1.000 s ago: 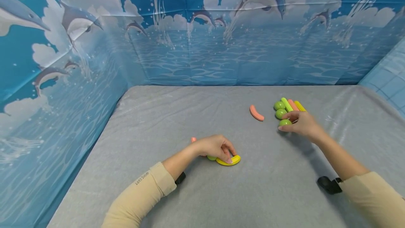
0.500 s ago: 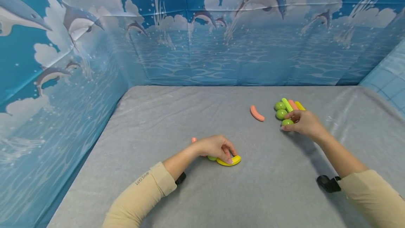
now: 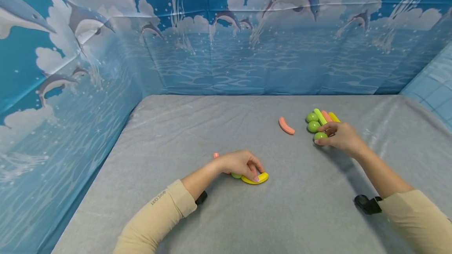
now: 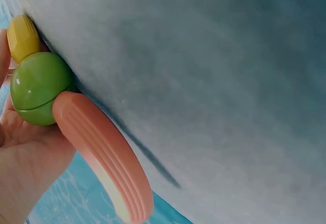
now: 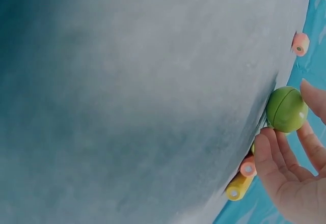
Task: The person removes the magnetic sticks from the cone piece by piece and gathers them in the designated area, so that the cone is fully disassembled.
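My left hand (image 3: 241, 164) grips a yellow curved, banana-like piece (image 3: 260, 178) near the front middle of the table, thumb on its near side. Under that hand a green ball (image 4: 41, 87) with a seam sits against the yellow piece's end. A ridged orange curved piece (image 4: 104, 155) meets the ball's other side; the hand mostly hides it in the head view. Further back on the right, my right hand (image 3: 340, 138) holds another green ball (image 5: 287, 109) between thumb and fingers, at the near end of a row with two more green balls (image 3: 312, 126).
Beside the row lie a lime-green stick (image 3: 320, 117), an orange stick (image 3: 327, 116) and a yellow stick (image 3: 334, 117), partly behind the right hand. A lone orange curved piece (image 3: 286, 126) rests left of them. Blue dolphin-print curtains (image 3: 226, 58) border the grey cloth-covered table (image 3: 183, 128).
My right hand and its green ball have shifted slightly to the right, then stayed put. The left hand keeps its place on the yellow curved piece.
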A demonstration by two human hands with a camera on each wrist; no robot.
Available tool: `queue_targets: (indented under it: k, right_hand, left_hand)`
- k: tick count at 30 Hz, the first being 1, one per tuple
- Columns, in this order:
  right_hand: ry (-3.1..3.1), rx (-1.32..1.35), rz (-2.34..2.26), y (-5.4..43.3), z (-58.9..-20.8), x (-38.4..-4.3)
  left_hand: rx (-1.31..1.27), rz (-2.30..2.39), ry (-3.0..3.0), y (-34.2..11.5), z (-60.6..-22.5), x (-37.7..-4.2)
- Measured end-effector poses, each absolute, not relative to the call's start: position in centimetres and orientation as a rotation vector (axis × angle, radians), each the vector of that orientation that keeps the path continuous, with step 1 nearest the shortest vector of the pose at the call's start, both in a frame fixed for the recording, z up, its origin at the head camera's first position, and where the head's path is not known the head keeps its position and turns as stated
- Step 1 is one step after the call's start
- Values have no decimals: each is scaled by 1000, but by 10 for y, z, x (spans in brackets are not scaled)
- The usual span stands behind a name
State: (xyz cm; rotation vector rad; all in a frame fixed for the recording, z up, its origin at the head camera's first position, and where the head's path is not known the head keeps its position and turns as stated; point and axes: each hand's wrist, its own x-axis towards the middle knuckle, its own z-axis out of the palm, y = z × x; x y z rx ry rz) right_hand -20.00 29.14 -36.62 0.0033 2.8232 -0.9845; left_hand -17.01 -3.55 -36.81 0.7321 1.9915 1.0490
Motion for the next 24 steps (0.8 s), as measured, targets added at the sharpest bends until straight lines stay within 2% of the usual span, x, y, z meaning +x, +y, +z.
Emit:
queue_targets:
  k: [16,24]
  right_hand:
    - [2744,12,-1037,296,-348,-194]
    - [2737,-82,-1125,281,-334,-189]
  left_hand:
    - [860,961,2060,-55,-361,-179]
    - [860,867,2088,-68,-354,-181]
